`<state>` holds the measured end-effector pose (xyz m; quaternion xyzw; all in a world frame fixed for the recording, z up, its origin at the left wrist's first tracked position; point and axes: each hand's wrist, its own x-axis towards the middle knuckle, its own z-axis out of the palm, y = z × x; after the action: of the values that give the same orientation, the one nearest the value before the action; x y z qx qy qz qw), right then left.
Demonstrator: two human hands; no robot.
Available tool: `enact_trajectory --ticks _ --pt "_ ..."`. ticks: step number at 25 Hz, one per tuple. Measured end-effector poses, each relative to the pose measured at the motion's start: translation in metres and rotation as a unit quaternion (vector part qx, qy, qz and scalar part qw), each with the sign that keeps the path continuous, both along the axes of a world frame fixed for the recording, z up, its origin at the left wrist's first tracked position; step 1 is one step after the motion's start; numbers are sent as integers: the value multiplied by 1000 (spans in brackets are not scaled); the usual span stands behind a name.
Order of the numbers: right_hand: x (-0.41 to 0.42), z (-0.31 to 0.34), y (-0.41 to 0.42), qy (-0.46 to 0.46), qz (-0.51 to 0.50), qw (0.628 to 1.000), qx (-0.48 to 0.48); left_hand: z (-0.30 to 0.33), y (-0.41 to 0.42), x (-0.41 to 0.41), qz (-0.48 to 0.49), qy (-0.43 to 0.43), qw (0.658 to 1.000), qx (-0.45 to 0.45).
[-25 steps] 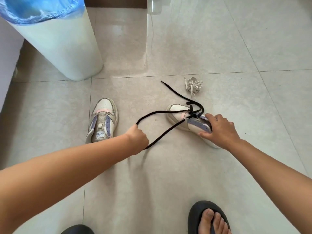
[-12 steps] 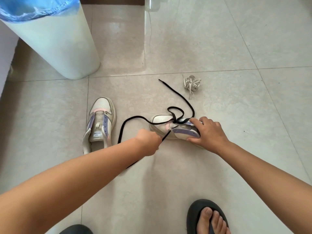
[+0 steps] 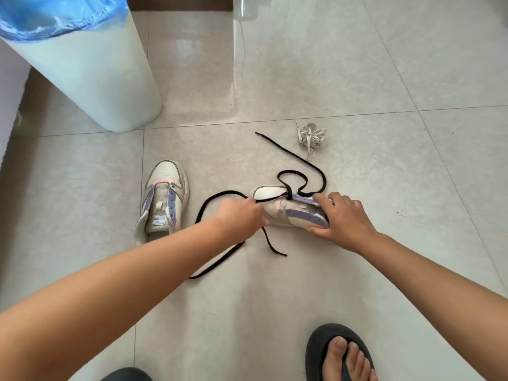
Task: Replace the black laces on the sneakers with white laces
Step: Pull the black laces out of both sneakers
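While the laced sneaker is gripped by the right hand, the left hand, blurred, grip undeterminable, has been returned to its toe, black lace slackened beyond; unlacing judged nearly finished.

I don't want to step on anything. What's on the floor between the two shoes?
The head view shows a loop of the black lace between the left shoe and the right shoe, with the left hand over it.
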<state>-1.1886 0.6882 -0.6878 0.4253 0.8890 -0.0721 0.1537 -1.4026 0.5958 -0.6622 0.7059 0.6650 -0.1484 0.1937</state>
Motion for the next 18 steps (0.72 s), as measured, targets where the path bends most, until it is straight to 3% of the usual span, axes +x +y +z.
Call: enact_trajectory --ticks 3,9,15,18 --pt "-4 -3 -8 17 21 1000 -1 -7 22 3 66 -35 995 66" --pt "-5 -6 -11 36 70 997 -3 -10 32 10 -20 45 997 53" --pt "-1 -6 0 106 103 988 -43 7 43 -10 -118 144 978 90" --pt "-1 -5 9 111 133 985 -18 12 43 -35 -88 164 978 89"
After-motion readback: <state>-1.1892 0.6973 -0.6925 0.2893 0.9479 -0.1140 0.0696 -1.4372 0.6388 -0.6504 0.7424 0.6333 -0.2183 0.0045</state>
